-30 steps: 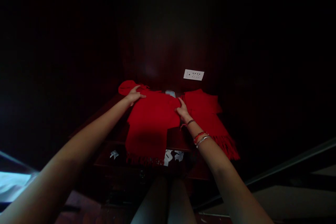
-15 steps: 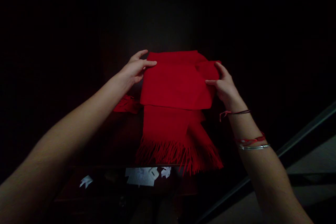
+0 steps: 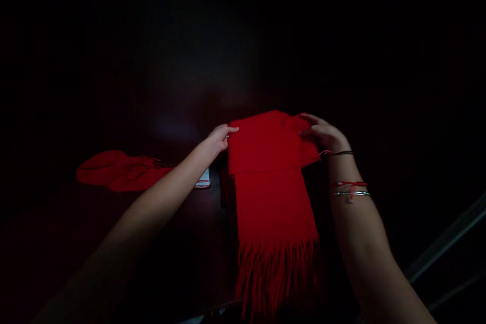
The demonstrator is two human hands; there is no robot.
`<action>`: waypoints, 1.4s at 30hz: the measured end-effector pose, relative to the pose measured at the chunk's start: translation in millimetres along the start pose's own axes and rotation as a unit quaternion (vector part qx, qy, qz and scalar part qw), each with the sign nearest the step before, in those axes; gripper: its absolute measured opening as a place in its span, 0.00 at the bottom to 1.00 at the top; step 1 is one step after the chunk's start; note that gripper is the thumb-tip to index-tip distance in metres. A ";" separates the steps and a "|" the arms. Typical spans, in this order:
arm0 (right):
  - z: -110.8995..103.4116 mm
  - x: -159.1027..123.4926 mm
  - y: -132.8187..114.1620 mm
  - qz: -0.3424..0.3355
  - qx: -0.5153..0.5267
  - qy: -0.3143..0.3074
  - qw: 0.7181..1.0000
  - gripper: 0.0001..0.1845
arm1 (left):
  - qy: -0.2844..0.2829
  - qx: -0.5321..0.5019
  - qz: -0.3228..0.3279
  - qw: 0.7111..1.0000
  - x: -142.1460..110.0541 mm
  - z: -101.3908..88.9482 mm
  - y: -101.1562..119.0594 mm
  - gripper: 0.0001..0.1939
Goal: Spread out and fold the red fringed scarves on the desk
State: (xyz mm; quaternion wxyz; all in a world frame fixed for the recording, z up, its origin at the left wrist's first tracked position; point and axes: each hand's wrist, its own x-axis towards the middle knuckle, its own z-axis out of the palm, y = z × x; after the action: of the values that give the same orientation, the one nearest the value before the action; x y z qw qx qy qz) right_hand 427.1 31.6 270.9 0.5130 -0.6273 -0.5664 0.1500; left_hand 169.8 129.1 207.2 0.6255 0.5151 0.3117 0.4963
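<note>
A red fringed scarf (image 3: 271, 197) is folded over at its top, with its fringed end hanging down toward me. My left hand (image 3: 222, 134) pinches the upper left edge of the fold, thumb on top and the other fingers behind the cloth. At the upper right corner, my right hand (image 3: 322, 131) grips the bunched cloth between thumb and fingers. Bracelets circle my right wrist and forearm. Left of my left forearm lies another heap of red cloth (image 3: 117, 172), loosely bunched with some fringe.
A flat object with a lit, pale face, perhaps a phone (image 3: 204, 178), lies on the dark surface behind my left forearm. A pale diagonal edge (image 3: 448, 240) runs at the lower right. Most of the surroundings are too dark to make out.
The view has shifted, so the second red heap shows more fully and the white scraps are out of sight. The scarf's lower end now hangs straighter. Both hands keep their hold.
</note>
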 end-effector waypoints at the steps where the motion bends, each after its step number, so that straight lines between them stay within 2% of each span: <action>1: 15.5 10.4 24.2 0.013 -0.008 -0.021 1.000 0.37 | 0.005 -0.002 -0.029 1.000 6.5 -2.1 -24.0 0.14; 3: 48.5 23.4 79.3 0.073 -0.029 -0.099 0.992 0.39 | 0.049 -0.001 -0.070 0.996 13.3 -8.2 -76.5 0.20; 6: 90.2 26.3 158.1 0.143 -0.027 -0.132 0.981 0.40 | 0.106 0.006 -0.112 0.988 19.8 -19.6 -145.9 0.28; 8: 104.4 23.8 192.4 0.148 -0.024 -0.133 0.980 0.40 | 0.123 0.009 -0.121 0.985 28.0 -26.3 -170.5 0.31; 10: 106.2 23.1 206.8 0.140 -0.016 -0.128 0.982 0.40 | 0.119 0.009 -0.115 0.986 39.6 -30.3 -173.7 0.32; 12: 99.4 26.3 205.0 0.100 0.018 -0.117 0.988 0.40 | 0.086 0.002 -0.076 0.993 53.0 -30.8 -161.2 0.33; 14: 91.2 32.5 195.6 0.042 0.067 -0.090 0.993 0.41 | 0.049 -0.014 -0.009 0.999 66.0 -29.2 -144.8 0.33; 16: 88.3 38.9 188.0 0.014 0.098 -0.063 0.993 0.41 | 0.054 -0.014 0.021 0.998 76.1 -28.1 -136.5 0.32; 18: 93.5 42.4 187.9 0.044 0.073 -0.062 0.994 0.41 | 0.093 0.009 -0.020 0.995 81.2 -30.0 -142.7 0.30; 21: 111.7 39.9 200.9 0.121 -0.045 -0.099 0.987 0.40 | 0.138 0.047 -0.105 0.984 80.4 -38.0 -171.1 0.32; 23: 123.5 35.8 211.6 0.136 -0.102 -0.107 0.980 0.39 | 0.150 0.063 -0.122 0.979 78.8 -43.4 -189.0 0.33; 26: 132.6 33.4 220.2 0.128 -0.131 -0.098 0.978 0.38 | 0.159 0.093 -0.114 0.976 80.4 -46.8 -198.6 0.34; 29: 134.3 33.9 217.5 0.121 -0.162 -0.080 0.976 0.39 | 0.164 0.129 -0.089 0.974 77.6 -43.3 -193.5 0.36; 31: 135.2 29.5 211.4 0.128 -0.184 -0.058 0.973 0.41 | 0.169 0.184 -0.070 0.966 64.7 -38.3 -190.7 0.38; 33: 137.0 16.8 201.7 0.132 -0.239 -0.036 0.961 0.41 | 0.158 0.311 -0.015 0.937 40.9 -32.8 -191.4 0.39; 34: 137.8 6.9 195.3 0.128 -0.276 -0.034 0.952 0.40 | 0.131 0.390 0.032 0.911 26.2 -30.5 -192.6 0.38; 36: 138.1 -19.5 179.1 0.092 -0.344 -0.061 0.933 0.35 | 0.033 0.521 0.137 0.842 -4.2 -27.2 -194.7 0.33; 39: 135.0 -71.6 150.4 -0.035 -0.346 -0.166 0.923 0.22 | -0.133 0.584 0.241 0.764 -38.4 -25.3 -194.7 0.25; 42: 133.3 -130.4 128.9 -0.161 -0.310 -0.249 0.903 0.13 | -0.235 0.607 0.270 0.709 -50.3 -23.7 -194.6 0.21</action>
State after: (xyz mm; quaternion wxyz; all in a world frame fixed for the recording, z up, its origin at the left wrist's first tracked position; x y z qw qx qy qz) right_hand 355.4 3.6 57.7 0.1515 -0.5973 -0.7869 0.0334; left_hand 191.0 94.1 9.0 0.0696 0.9461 0.2361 0.2106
